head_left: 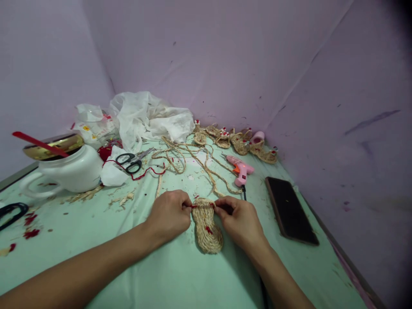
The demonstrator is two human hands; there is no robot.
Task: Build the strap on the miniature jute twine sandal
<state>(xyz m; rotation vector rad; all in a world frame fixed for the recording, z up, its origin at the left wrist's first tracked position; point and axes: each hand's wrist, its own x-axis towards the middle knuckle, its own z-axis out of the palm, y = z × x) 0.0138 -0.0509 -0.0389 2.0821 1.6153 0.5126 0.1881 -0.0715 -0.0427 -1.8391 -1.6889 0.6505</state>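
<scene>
A small slipper sole (208, 234) of coiled, braided straw lies on the green cloth, its narrower end away from me. A red mark shows on its wide rounded part. My left hand (172, 212) is closed in a pinch at the far left edge of the sole, where a bit of red yarn (193, 206) shows at the fingertips. At the opposite edge, thumb and forefinger of my right hand (240, 219) pinch the sole's upper right border. Straw cord (209, 169) runs away behind the sole; its join is partly hidden by my right hand.
A pink glue gun (240, 168) and a dark phone (291, 210) lie to the right. Scissors (131, 162) and a white teapot (72, 169) are on the left. Several small straw slippers (240, 143) line the back beside a white plastic bag (151, 116).
</scene>
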